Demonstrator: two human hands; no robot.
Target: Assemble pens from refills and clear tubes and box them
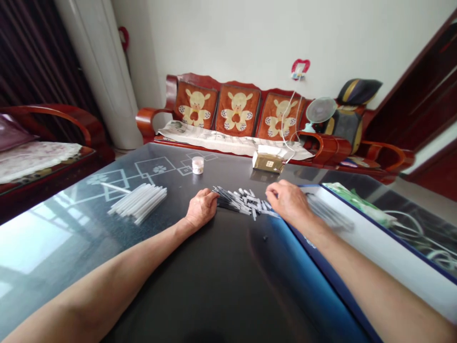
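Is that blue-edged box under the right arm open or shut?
Open: the box has no lid over it; its white inside shows, with slender grey rods lying in it.

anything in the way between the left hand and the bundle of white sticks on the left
Nothing visible: only bare tabletop lies between the left hand and the white sticks. The small tub stands farther back, off that path.
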